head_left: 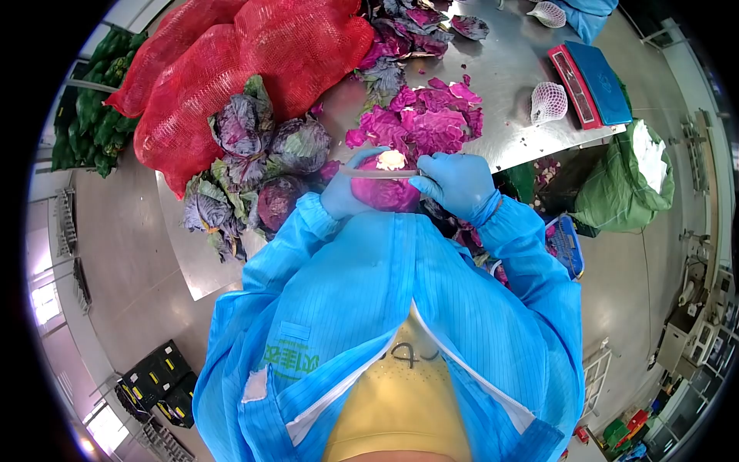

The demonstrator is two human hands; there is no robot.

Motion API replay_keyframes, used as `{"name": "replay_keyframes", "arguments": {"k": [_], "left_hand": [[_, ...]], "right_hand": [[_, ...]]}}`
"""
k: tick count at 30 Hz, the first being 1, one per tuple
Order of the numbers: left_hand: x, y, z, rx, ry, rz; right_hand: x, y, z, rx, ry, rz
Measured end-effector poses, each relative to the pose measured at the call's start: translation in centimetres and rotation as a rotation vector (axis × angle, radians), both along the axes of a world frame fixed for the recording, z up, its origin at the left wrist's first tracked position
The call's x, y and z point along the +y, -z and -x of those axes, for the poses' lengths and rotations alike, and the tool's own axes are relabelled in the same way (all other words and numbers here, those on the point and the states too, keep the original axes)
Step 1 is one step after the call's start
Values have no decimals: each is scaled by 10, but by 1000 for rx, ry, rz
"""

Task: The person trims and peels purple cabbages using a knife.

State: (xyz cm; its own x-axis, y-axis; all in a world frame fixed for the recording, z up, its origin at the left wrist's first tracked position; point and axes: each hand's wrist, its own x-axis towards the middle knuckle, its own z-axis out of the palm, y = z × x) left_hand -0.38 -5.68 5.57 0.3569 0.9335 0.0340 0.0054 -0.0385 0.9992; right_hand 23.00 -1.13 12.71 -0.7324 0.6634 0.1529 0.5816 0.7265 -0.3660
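In front of my chest, a peeled red cabbage (382, 194) is gripped by my left hand (346, 191), its fingers wrapped round the left side. The pale cut stem end (391, 160) faces away from me at the top. My right hand (462, 185), also gloved in blue, is closed on a knife (379, 175); its handle is hidden in the fist. The blade lies across the cabbage just below the stem end. Beyond both hands is a pile of loose purple leaves (431, 119) on the metal table (504, 115).
Red mesh sacks (254, 61) fill the table's left, with unpeeled red cabbages (300, 145) before them. White foam nets (548, 103) and a red-and-blue box (589, 85) sit right. A green sack (627, 185) stands beyond the edge. Another person's blue sleeve (589, 17) shows top right.
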Motion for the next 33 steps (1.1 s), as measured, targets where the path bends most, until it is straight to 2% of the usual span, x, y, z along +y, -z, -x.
{"name": "replay_keyframes", "arguments": {"k": [5,8,10,11,13,14,15,16,18,19,22,23,24,26,27,29,30,31,33], "left_hand": [[-4,-14,-4,59,-35,-103],[-3,-14,-2,167,-29,-248],[-4,-26,-2,0,7,-162],[-6,-33,2,-2,12,-162],[-7,-45,9,122,61,-320],[-7,-39,9,92,19,-218],[-7,-37,5,-68,-29,-111],[-7,-39,7,-55,-51,-97],[-1,-41,11,-41,-74,-99],[-1,-38,12,64,-130,-162],[-1,-40,14,255,-212,-246],[0,-41,14,340,-242,-269],[2,-40,14,338,-237,-274],[4,-35,15,360,-237,-468],[6,-38,11,259,-160,-357],[9,-68,7,337,-102,-412],[10,-41,10,218,-112,-390],[11,-29,14,226,-77,-431],[4,-21,17,424,-253,-491]], "right_hand": [[3,6,-3,44,-40,-3],[6,5,-4,4,-43,0],[17,19,-11,68,71,64],[33,37,-25,70,203,60],[46,47,-45,-50,357,-1],[46,49,-44,-51,350,0],[40,44,-39,104,399,28],[36,39,-32,263,448,49],[29,32,-15,356,415,117],[22,29,-6,438,386,202],[6,25,19,758,314,771],[4,23,24,785,222,811],[6,16,27,702,158,710],[12,14,32,543,61,584],[12,9,32,471,61,569],[15,17,34,597,16,525],[16,21,34,610,2,525],[18,25,34,616,-63,457],[18,34,38,677,-44,496]]}}
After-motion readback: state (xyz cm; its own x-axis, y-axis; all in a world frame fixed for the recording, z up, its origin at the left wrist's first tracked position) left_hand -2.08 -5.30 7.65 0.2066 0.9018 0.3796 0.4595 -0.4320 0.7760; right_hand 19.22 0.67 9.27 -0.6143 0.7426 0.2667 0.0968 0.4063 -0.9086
